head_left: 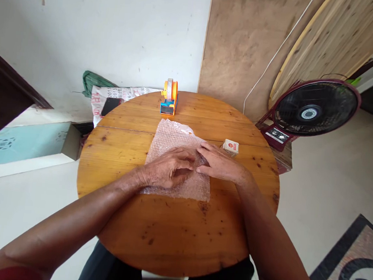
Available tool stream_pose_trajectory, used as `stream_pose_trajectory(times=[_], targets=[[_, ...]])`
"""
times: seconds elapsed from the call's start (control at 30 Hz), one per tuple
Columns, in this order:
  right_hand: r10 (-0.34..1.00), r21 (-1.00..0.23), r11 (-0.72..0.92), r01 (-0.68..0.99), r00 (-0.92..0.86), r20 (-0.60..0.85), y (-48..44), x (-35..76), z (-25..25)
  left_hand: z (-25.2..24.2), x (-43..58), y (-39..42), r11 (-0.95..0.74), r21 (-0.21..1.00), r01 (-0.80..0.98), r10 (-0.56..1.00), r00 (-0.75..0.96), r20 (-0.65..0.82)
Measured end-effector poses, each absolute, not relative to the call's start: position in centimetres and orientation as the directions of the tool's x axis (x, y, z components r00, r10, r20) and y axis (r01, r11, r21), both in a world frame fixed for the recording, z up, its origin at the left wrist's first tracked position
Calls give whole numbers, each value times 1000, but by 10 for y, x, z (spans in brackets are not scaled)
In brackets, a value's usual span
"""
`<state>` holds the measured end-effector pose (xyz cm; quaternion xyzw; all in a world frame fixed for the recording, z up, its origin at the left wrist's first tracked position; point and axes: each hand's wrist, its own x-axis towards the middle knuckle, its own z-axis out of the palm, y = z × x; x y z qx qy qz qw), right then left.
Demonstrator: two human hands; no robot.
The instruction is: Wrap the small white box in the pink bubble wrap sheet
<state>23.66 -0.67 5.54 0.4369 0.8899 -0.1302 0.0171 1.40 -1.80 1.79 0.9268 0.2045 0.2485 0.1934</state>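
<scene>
A sheet of bubble wrap (170, 140) lies flat on the round wooden table (171, 234). My left hand (167, 171) rests palm down on the sheet's near half, fingers stretched toward the right. My right hand (219, 162) lies flat on the sheet's right edge, its fingertips meeting those of the left. Neither hand holds anything. A small white and red box (230, 147) stands on the table just beyond my right hand. An orange and blue tape dispenser (169, 97) sits at the table's far edge.
A dark red floor fan (309, 109) stands to the right of the table. Behind the table on the left are a printed white sack (118, 95), a green bag (93, 81) and a dark phone-like slab (110, 106). A patterned rug (354, 268) lies at lower right.
</scene>
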Motion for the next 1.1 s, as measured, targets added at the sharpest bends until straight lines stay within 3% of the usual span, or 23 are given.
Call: stream_pose_trajectory(times=[0.43, 0.83, 0.97, 1.1], targets=[[764, -240, 599, 764, -635, -115, -7, 240, 55, 18, 17, -27, -832, 383, 402, 490, 856, 165], [781, -248, 563, 788, -606, -154, -11, 243, 64, 15, 16, -28, -807, 356, 471, 541, 832, 127], [783, -278, 574, 770, -615, -88, -12, 242, 68, 14, 15, -26, -818, 350, 456, 519, 848, 107], [836, -339, 539, 771, -540, 101, -14, 248, 79, 16, 15, -26, -816, 346, 463, 518, 851, 82]])
